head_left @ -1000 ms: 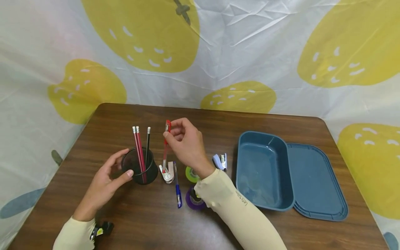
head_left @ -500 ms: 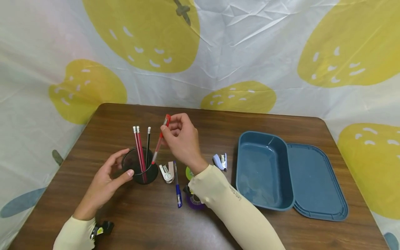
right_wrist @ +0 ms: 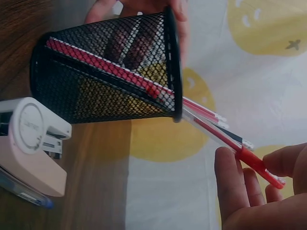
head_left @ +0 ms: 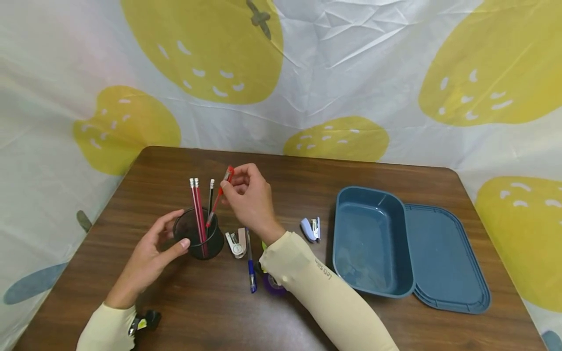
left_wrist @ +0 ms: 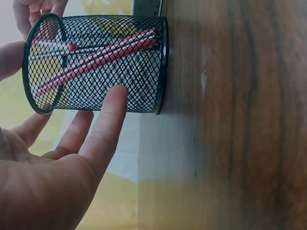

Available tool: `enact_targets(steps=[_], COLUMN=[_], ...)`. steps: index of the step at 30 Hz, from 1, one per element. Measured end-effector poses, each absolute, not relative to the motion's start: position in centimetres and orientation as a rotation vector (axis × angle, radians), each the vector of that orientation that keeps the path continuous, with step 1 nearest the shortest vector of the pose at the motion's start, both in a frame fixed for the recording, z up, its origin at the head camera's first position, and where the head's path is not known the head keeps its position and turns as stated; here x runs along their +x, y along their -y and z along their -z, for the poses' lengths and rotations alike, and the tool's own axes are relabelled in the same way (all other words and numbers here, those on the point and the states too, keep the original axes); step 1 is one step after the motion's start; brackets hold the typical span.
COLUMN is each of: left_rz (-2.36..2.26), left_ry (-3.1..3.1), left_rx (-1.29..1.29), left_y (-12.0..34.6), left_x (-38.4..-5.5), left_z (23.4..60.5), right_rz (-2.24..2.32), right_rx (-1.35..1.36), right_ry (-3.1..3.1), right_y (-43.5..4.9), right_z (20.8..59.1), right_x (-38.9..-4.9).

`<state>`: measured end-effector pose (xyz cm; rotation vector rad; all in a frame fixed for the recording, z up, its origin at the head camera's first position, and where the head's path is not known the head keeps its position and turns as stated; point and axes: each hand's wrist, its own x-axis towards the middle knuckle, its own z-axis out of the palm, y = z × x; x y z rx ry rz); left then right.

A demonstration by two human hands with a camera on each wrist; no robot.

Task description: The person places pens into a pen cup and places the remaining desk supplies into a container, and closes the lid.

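My left hand [head_left: 151, 256] holds the black mesh pencil cup [left_wrist: 108, 67] at its side, thumb near the rim and fingers behind. Two red pencils [head_left: 200, 207] and a black pencil [head_left: 211, 191] lean inside the upright cup. Pinched by its red cap between the thumb and fingers of my right hand [head_left: 252, 197] is a red pen [right_wrist: 252, 160]. The pen slants down, its lower end inside the cup's mouth. In the right wrist view the red tip shows through the mesh.
Right of the cup lie a white-and-pink stapler [head_left: 236, 243] and a blue pen [head_left: 251, 268]. A purple tape roll [head_left: 274, 286] is partly under my right sleeve. Farther right are a lilac stapler [head_left: 310, 230], a blue box [head_left: 373, 290] and its lid [head_left: 448, 258].
My right hand has moved left with the red pen, from above the white-and-pink stapler to the cup, and the pen's lower end has entered the cup. My left hand stays on the cup.
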<state>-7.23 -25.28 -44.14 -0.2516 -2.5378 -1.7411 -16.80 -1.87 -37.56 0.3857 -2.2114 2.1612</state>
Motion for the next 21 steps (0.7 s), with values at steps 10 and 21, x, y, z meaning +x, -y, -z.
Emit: enact_targets(steps=[10,21], left_rz=[1.748,1.703], left_ry=[2.537,2.554], left_rx=[-0.257,-0.236], left_y=[25.14,24.98], left_x=[-7.34,-7.39], left_z=[44.21,44.10], right_rz=[-2.141,-2.112], right_rx=[0.408,0.416], right_ry=[2.222,2.239], right_y=[1.82,1.10], right_z=[38.35,38.15], right_x=[-16.77,-16.79])
